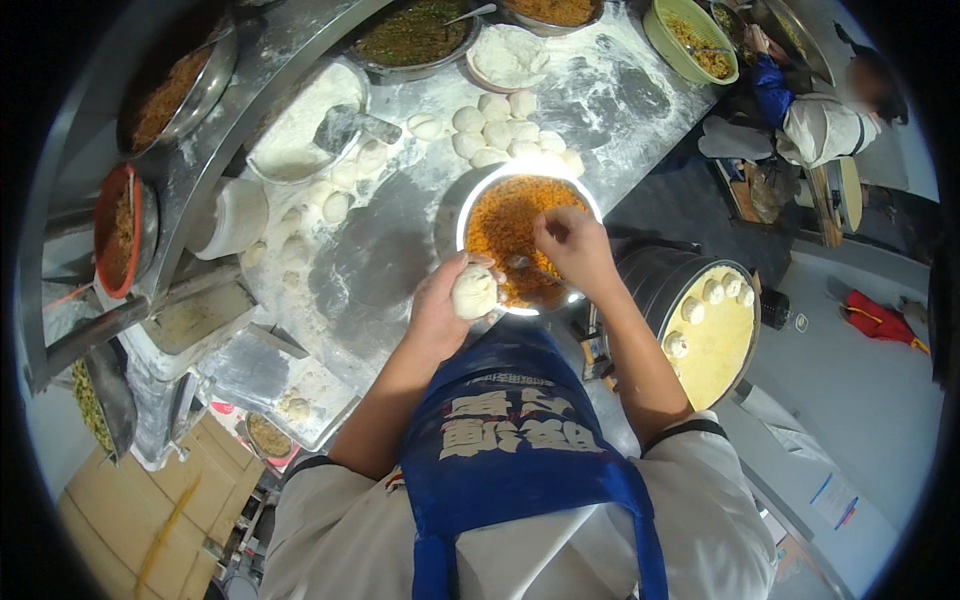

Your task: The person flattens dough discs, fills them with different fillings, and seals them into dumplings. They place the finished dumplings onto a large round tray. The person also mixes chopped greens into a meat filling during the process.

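Note:
A pleated, closed dough bun (474,292) rests in my left hand (439,306), its gathered top facing up. My right hand (574,247) is raised over a metal bowl of orange-brown filling (510,217), fingers curled with thumb and fingertips close together; whether anything is pinched between them cannot be told. A spoon (519,262) lies in the filling. Beyond the bowl, round dough pieces (496,133) sit in a group on the floured worktable (375,277). More small dough pieces (336,206) lie towards the left.
On the right stands a round steamer (712,337) with several buns. A flour tray (300,127) holds a scoop (337,129). Filling bowls (416,37) and a green basket (690,45) line the far side. A co-worker (817,112) is at upper right. A metal shelf (217,127) runs along the left.

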### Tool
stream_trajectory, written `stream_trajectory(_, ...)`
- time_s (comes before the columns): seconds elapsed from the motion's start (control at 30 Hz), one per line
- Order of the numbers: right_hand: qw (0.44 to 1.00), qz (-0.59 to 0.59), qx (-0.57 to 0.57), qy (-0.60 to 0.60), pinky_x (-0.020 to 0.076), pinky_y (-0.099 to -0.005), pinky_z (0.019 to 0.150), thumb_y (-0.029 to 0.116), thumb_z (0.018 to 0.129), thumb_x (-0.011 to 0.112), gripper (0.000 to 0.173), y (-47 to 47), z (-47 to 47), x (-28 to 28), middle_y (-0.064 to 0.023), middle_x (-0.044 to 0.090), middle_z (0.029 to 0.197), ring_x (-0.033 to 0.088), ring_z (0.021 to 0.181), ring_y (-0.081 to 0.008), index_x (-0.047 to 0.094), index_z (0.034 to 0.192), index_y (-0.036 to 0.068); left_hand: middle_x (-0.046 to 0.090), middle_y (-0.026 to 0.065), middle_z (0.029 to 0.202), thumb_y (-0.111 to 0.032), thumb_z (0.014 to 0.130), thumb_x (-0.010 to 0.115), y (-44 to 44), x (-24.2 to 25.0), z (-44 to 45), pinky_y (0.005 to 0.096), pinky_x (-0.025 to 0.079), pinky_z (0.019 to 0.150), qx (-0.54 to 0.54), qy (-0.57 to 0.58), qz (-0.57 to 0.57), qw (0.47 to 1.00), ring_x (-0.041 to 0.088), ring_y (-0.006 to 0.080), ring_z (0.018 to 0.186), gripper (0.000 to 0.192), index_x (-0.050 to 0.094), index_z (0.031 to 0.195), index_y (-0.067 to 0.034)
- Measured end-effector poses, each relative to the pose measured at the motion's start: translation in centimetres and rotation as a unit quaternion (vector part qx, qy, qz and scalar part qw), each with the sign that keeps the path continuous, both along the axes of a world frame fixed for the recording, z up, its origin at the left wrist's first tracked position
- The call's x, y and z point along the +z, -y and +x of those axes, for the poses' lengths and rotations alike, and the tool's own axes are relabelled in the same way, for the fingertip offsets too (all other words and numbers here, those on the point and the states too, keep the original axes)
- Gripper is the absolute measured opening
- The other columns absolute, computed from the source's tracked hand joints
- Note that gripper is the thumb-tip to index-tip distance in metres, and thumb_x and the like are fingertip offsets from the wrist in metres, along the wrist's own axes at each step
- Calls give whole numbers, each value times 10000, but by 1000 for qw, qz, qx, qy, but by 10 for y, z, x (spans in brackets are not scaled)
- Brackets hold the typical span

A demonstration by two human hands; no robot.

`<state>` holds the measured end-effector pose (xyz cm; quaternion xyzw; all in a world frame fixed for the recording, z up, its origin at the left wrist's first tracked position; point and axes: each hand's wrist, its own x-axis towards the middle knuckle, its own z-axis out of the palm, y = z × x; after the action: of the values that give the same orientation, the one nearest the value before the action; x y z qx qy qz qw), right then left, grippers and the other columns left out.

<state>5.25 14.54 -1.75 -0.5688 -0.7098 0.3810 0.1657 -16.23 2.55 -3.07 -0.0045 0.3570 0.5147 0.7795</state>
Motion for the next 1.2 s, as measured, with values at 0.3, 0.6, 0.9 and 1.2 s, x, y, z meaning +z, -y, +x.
stream_trajectory(0.3, 893, -284, -74, -340, 562, -233, 815, 8, 963, 778, 128, 87, -7, 100, -26, 767, 980, 698, 894, -79, 769, 1084, -31, 708, 109, 1042, -307, 1112, 544, 6, 37, 26, 385, 580, 614, -12, -151, 57, 987, 705, 208, 846, 301, 690, 1169, -50)
stream_trajectory(0.6, 841, -308, -169, -412, 534, -269, 736, 67, 911, 851, 253, 135, 41, 133, -67, 725, 980, 660, 851, -124, 724, 1112, -19, 711, 149, 1217, -394, 1127, 475, 31, 52, 56, 449, 604, 871, -70, 103, 108, 986, 701, 265, 1068, 450, 669, 1263, -11)
stream_trajectory(0.9, 909, -94, -90, -397, 574, -362, 996, 86, 864, 884, 629, 188, 115, 107, -127, 715, 1296, 689, 1193, -221, 631, 1434, 7, 516, 209, 1587, -403, 1153, 331, 49, 59, 140, 463, 319, 1291, -172, -86, 152, 969, 473, 328, 1498, 629, 452, 1572, 50)
stream_trajectory(1.2, 753, -319, -288, -498, 636, -349, 924, -57, 892, 808, 628, 283, 377, 25, -113, 750, 1131, 754, 1021, -210, 605, 1478, 44, 738, 127, 1201, -405, 1081, 633, 157, -41, 110, 403, 579, 960, -271, -392, 109, 872, 721, 232, 1070, 506, 645, 1375, 6)
